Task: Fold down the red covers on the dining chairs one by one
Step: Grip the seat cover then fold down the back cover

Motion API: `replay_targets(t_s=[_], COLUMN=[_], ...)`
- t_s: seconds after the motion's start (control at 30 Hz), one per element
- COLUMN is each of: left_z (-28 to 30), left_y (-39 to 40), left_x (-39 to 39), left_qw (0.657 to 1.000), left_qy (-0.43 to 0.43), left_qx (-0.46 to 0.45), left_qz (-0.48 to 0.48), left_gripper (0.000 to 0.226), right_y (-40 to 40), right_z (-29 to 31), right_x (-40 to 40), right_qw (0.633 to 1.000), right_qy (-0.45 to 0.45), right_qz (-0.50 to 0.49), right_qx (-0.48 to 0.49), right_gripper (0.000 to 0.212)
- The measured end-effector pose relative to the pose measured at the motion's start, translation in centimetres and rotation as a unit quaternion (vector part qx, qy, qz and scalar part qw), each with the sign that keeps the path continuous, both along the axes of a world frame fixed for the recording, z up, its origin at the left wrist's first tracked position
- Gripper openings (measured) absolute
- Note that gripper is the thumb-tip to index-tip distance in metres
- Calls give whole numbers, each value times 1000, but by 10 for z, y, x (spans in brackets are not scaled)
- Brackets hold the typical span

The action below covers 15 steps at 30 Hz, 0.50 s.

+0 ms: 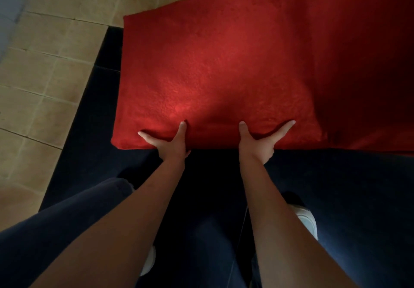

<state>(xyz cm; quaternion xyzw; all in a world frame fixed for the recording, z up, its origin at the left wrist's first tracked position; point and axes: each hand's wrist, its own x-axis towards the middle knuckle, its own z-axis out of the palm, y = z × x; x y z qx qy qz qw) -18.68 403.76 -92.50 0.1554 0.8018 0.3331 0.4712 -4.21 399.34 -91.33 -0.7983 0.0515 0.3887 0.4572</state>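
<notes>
At the far left, from 9 to 11 o'clock, lies a beige tiled floor [44, 68] with pale grout lines. Next to it, a dark navy rug [89, 113] runs in a diagonal band from 7 o'clock up toward 11 o'clock, and it continues under the person.

The red cover [215, 68] fills the centre and the upper right part of the view, from about 12 to 3 o'clock. Its surface looks fuzzy, and a soft patch of light falls on the middle. Its near edge runs across the centre of the frame, and its left corner hangs over the navy rug. On the right the red cloth goes into deep shadow, so I cannot tell its shape there.

The left hand [172, 143] holds the near edge of the red cover just left of centre. The thumb and one finger are spread on top of the cloth, and the other fingers are hidden under the edge. The right hand [257, 144] holds the same edge just right of centre, in the same way: two digits spread wide on top, the rest below the cloth. The two hands are near each other but apart.

At 6 o'clock, dark trousers [67, 225] and parts of white shoes [307, 220] show below the bare forearms.
</notes>
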Motion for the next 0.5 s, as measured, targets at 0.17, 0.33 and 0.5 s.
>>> replay_targets(t_s=[0.17, 0.33, 0.5], left_z=[-6, -3, 8], left_y=[4, 7, 9], left_x=[2, 4, 4], left_qw=[999, 999, 998], left_qy=[-30, -25, -26], left_qx=[9, -10, -29], left_qz=[28, 47, 47], left_gripper=[127, 123, 123], right_y=[1, 3, 3], right_z=[-4, 0, 8], right_x=[-3, -3, -3], right_qw=[1000, 999, 999], right_qy=[-2, -17, -5], right_qz=[-17, -32, -51], right_qx=[13, 5, -8], right_gripper=[119, 118, 116])
